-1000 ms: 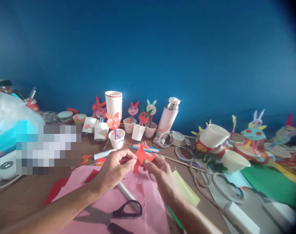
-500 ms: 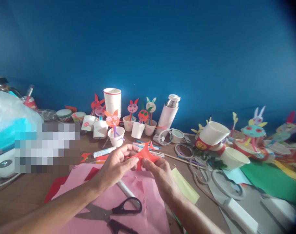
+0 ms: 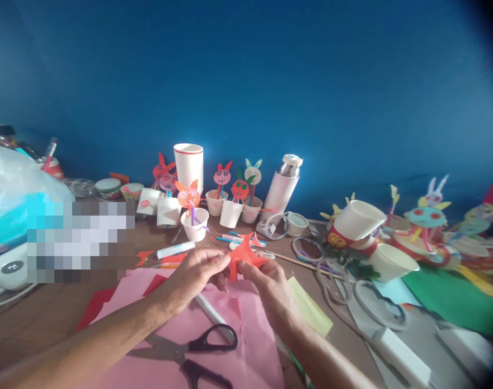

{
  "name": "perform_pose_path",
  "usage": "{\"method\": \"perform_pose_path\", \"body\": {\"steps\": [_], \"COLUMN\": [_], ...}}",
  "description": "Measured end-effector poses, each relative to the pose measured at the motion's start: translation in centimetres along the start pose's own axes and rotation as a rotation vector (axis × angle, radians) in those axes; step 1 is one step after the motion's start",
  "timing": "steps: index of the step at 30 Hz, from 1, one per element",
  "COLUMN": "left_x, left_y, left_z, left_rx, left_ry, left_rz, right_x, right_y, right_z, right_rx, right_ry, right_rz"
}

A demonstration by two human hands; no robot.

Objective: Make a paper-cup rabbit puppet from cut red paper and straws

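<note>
You hold a red cutout (image 3: 244, 255) in both hands, just above the pink sheet (image 3: 246, 346) at the near edge of the table (image 3: 35, 324). Your left hand (image 3: 198, 273) pinches its left side between thumb and forefinger. Your right hand (image 3: 266, 283) pinches its lower right side the same way.

The cutout is thin matte paper with pointed arms like a star, slightly bent. Half a second ago it lay flatter and wider between your fingers; now it stands more upright. Your hands are almost where they were.

Black-handled scissors (image 3: 201, 351) lie open on the creased pink sheet, between your forearms. A white pen (image 3: 214, 319) lies beside them, partly under your left hand.

The table is brown wood, crowded with craft things. White paper cups (image 3: 195, 221) hold paper animal faces on sticks, next to a ribbed stack of cups (image 3: 188, 165) and a pale flask (image 3: 282, 186). A green sheet (image 3: 453, 302) lies at the right. Behind everything is a plain blue wall (image 3: 246, 81).
</note>
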State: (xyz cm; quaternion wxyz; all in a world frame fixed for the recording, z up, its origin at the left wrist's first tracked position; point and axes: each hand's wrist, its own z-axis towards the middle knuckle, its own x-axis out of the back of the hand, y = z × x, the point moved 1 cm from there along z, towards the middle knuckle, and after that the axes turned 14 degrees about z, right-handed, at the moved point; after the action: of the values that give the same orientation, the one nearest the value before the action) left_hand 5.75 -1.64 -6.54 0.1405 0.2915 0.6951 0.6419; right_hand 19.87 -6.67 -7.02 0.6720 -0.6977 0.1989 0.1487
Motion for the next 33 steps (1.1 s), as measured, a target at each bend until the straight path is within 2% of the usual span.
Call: {"method": "perform_pose_path", "body": {"steps": [9, 21, 25, 30, 33], "left_x": [0.0, -0.1, 0.0, 0.0, -0.1], "left_y": [-0.1, -0.3, -0.5, -1.1, -1.3], "left_z": [0.0, 0.0, 0.2, 0.4, 0.5], "left_rx": [0.021, 0.054, 0.009, 0.013, 0.016], "left_ry": [-0.008, -0.008, -0.026, 0.018, 0.05], "left_rz": [0.001, -0.018, 0.005, 0.084, 0.087], "right_x": [0.2, 0.3, 0.3, 0.2, 0.6], "right_y": [0.3, 0.5, 0.7, 1.0, 1.5], "right_z": [0.0, 0.2, 0.3, 0.3, 0.4], "right_rx": [0.003, 0.027, 0.059, 0.064, 0.054], "right_ry": [0.081, 0.052, 0.058, 0.027, 0.066], "right_rz": [-0.053, -0.066, -0.049, 0.006, 0.026]}}
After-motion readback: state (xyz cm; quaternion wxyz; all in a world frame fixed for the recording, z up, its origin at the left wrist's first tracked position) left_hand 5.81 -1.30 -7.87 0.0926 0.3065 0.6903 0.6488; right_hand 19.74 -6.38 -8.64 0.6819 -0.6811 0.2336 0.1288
